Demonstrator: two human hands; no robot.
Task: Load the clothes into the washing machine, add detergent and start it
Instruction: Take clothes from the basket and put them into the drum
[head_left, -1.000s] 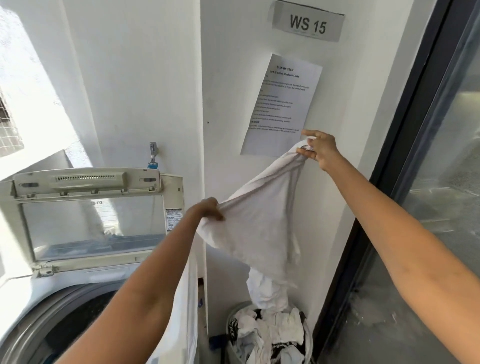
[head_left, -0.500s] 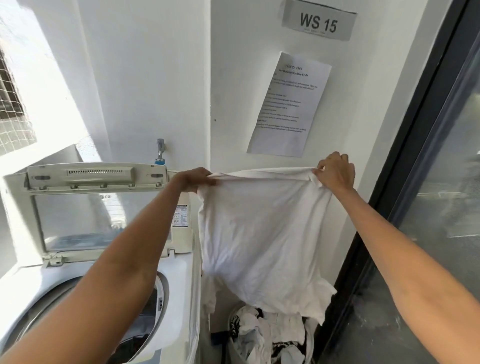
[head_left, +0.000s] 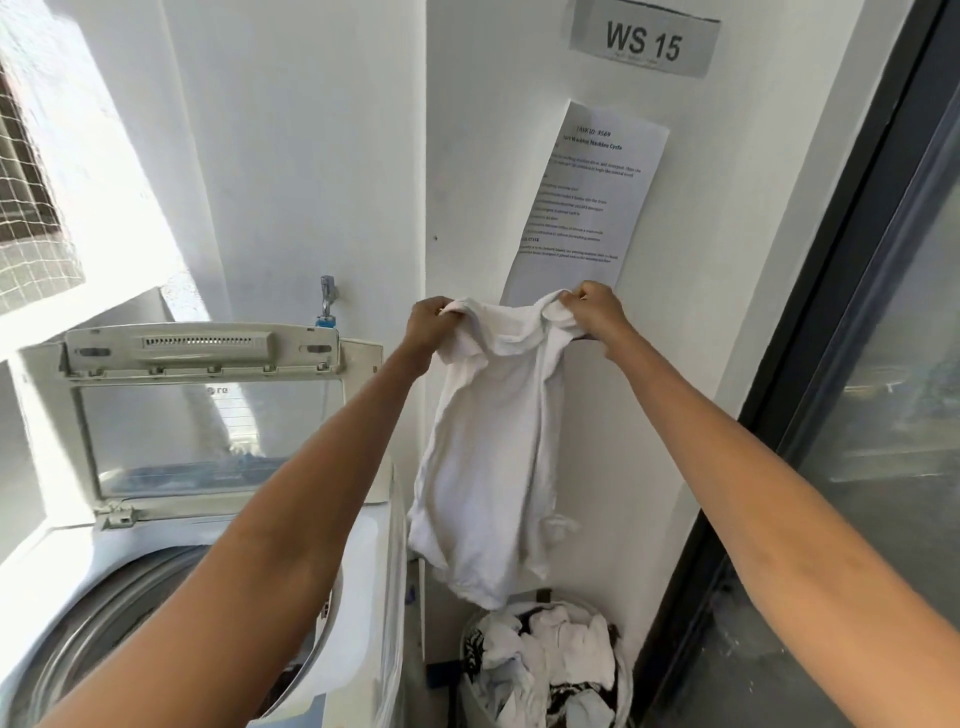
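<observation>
Head camera view: a person holds a white garment (head_left: 488, 467) up by its top edge beside an open top-loading washing machine (head_left: 363, 545), the left hand (head_left: 434, 325) and right hand (head_left: 597, 312) each with fingers curled tight around a bunched corner of the cloth. The garment hangs right of the machine, clear of its drum opening (head_left: 130, 623), with its lower hem just above a laundry basket (head_left: 470, 654) of clothes that stands on the floor near the machine's right side. The cloth runs slack between the two fists and drops straight down below them, none of it wrapped past the knuckles. The likely risk from here is that the trailing hem snags on the machine's rim or the raised lid (head_left: 202, 410) during the swing left toward the drum, or that one corner slips and the piece falls back into the basket or onto the floor.
</observation>
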